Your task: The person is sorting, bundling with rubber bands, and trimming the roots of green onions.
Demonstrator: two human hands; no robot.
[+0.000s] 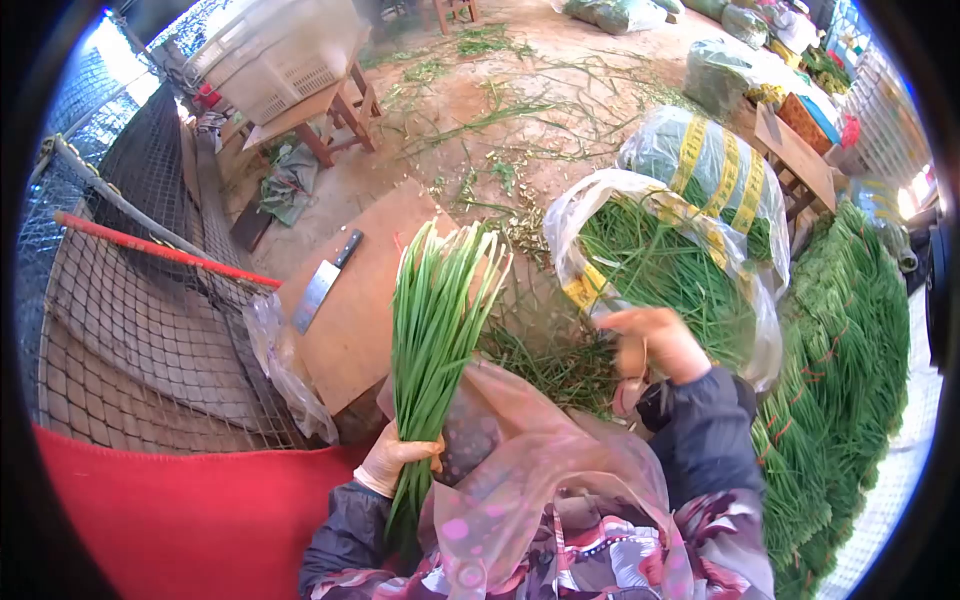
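My left hand (405,455), in a pale thin glove, is closed round the lower part of a bunch of garlic chives (430,330). The bunch stands upright in front of me, its white cut ends at the top and its green leaves hanging below the hand. My right hand (655,342) is in the air beside a plastic bag (590,200) of loose green chives, slightly blurred. Its index finger is stretched out to the left, and nothing shows between the fingers. A cleaver (322,290) with a black handle lies on the wooden board (350,345) left of the bunch.
Tied chives (840,400) are stacked along my right side. A full bag with yellow tape (700,160) stands beyond the open one. At back left, a white crate (280,65) rests on a wooden stool (345,120). Red cloth (180,510) and netting (150,330) are at my left.
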